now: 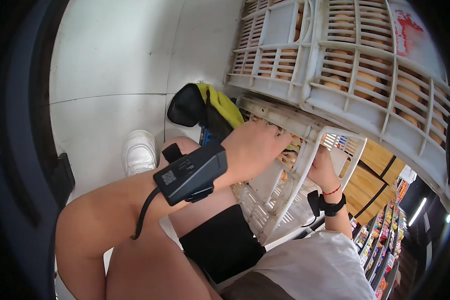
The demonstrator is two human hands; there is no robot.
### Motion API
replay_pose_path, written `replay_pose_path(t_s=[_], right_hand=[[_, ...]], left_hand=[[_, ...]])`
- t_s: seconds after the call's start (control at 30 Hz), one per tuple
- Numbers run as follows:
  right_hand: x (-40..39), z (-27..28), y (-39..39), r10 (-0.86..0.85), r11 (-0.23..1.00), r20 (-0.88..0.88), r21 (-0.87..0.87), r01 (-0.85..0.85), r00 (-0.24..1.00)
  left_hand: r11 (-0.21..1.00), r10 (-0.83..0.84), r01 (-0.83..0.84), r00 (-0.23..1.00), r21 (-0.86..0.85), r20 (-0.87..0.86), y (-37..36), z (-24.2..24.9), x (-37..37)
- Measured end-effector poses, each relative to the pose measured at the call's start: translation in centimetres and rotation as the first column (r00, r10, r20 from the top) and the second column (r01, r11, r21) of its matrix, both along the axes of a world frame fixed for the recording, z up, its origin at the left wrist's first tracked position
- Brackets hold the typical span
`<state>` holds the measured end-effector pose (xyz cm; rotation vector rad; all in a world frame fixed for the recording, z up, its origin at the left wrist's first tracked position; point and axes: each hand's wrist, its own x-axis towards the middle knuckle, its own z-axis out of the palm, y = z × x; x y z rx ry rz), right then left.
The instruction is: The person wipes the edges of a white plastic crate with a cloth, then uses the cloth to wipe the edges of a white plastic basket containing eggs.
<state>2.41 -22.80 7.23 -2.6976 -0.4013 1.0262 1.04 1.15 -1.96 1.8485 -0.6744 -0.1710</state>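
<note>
My left hand [259, 147] reaches over a tilted white plastic crate [297, 187], back of the hand up, fingers curled down; the fingertips and anything in them are hidden. Round brown eggs [288, 159] show through the gaps beside its fingers. My right hand [323, 167] is at the crate's right end, partly behind the long rim. Its fingers look bent, and what they hold cannot be made out. A black device is strapped to my left forearm; a red string and a black strap circle my right wrist.
Stacked white slatted crates [310, 85] with brown eggs stand at upper right. A yellow-green and black cloth [217, 102] lies near my left hand. My white shoe [140, 151] rests on the pale floor [105, 55]. Shelves of colourful packets [385, 235] are at right.
</note>
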Motion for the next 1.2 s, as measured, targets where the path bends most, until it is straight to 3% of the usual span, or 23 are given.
replay_pose_path(t_s=[0.07, 0.13, 0.23, 0.3, 0.37, 0.47, 0.63, 0.7, 0.83, 0.93, 1.0, 1.03, 1.13, 1.2], right_hand=[[-0.5, -0.2, 0.7, 0.066, 0.998, 0.056, 0.0, -0.066, 0.996], [-0.6, -0.4, 2.0, 0.168, 0.978, 0.138, 0.103, -0.183, 0.976], [-0.8, -0.7, 2.3, 0.066, 0.995, 0.033, 0.079, -0.068, 0.997], [-0.8, -0.5, 2.3, 0.103, 0.987, 0.078, 0.112, -0.111, 0.992], [-0.6, -0.3, 1.5, 0.172, 0.962, 0.211, 0.175, -0.21, 0.962], [-0.7, 1.9, 1.4, 0.112, 0.951, 0.132, 0.272, -0.145, 0.985], [-1.3, 1.3, 1.9, 0.196, 0.949, 0.129, 0.224, -0.221, 0.972], [-1.5, -0.3, 2.2, 0.108, 0.948, 0.226, 0.27, -0.169, 0.968], [-1.3, -0.7, 2.7, 0.017, 0.953, 0.217, 0.293, -0.082, 0.976], [-0.8, 0.8, 2.0, 0.128, 0.939, 0.216, 0.287, -0.189, 0.968], [-0.9, 1.7, 1.6, 0.18, 0.944, 0.129, 0.254, -0.208, 0.975], [-1.2, 1.8, 1.5, 0.123, 0.951, 0.095, 0.274, -0.145, 0.988], [-1.1, 1.4, 1.9, 0.188, 0.956, 0.152, 0.198, -0.216, 0.97], [-0.7, 0.5, 2.1, 0.187, 0.965, 0.147, 0.156, -0.21, 0.971]], left_hand=[[1.0, -0.004, 0.003, 1.0, -0.031, -0.018, 1.0, -0.8, -0.4], [0.993, -0.116, 0.117, 0.988, 0.003, -0.105, 3.2, -0.8, -0.6], [0.989, -0.141, 0.146, 0.98, 0.029, -0.138, 4.2, -0.5, -1.5], [0.988, -0.151, 0.153, 0.981, 0.012, -0.122, 3.8, -0.6, -1.5], [0.997, -0.043, 0.044, 0.999, -0.063, 0.017, 2.2, -0.7, -1.3], [0.983, -0.015, 0.008, 0.999, -0.183, -0.036, 0.4, 0.6, -1.2], [0.976, -0.033, 0.005, 0.992, -0.216, -0.122, 1.9, 1.6, -1.4], [0.989, -0.12, 0.102, 0.977, -0.107, -0.176, 3.1, 1.5, -1.3], [0.99, -0.139, 0.13, 0.964, -0.054, -0.227, 4.1, 1.9, -1.6], [0.992, -0.125, 0.124, 0.976, -0.019, -0.177, 2.9, 1.5, -0.6], [0.984, 0.026, -0.031, 0.999, -0.173, -0.03, 1.7, 0.7, -0.5], [0.984, 0.027, -0.032, 0.999, -0.173, -0.032, 1.7, 0.8, -0.8], [0.987, -0.02, -0.001, 0.991, -0.163, -0.132, 1.9, 1.3, -1.3], [0.996, -0.083, 0.078, 0.984, -0.04, -0.159, 3.3, 0.9, -1.6]])
